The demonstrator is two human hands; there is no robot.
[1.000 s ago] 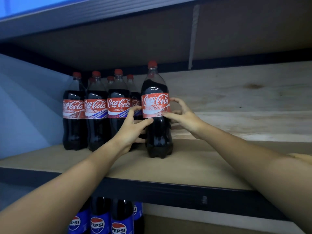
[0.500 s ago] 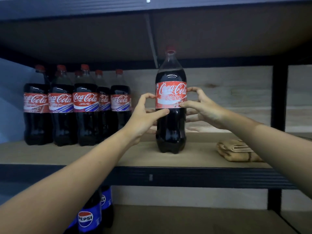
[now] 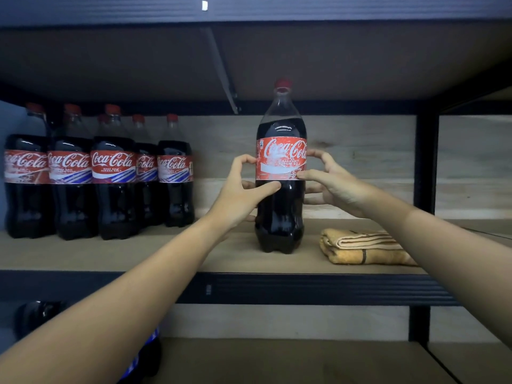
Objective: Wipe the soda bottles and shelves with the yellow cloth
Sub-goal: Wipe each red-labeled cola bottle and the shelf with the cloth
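A single cola bottle (image 3: 280,217) with a red label and red cap stands upright on the wooden shelf (image 3: 155,259), near its middle. My left hand (image 3: 243,189) grips its left side, thumb on the front just under the label. My right hand (image 3: 332,184) holds its right side, thumb and fingers on the label edge. A folded yellow cloth (image 3: 363,248) lies flat on the shelf just right of the bottle, under my right forearm, touched by neither hand. Several more cola bottles (image 3: 110,173) stand grouped at the shelf's left end.
A black metal upright (image 3: 425,162) rises at the right of the shelf bay, and a black front rail (image 3: 304,289) runs below. The board above (image 3: 277,59) hangs low over the bottle cap. Blue-labelled bottles (image 3: 144,356) stand on the lower shelf at left.
The single bottle has been carried right, away from the group, and now stands mid-shelf beside the cloth. Both hands kept their hold; the view shifted right.
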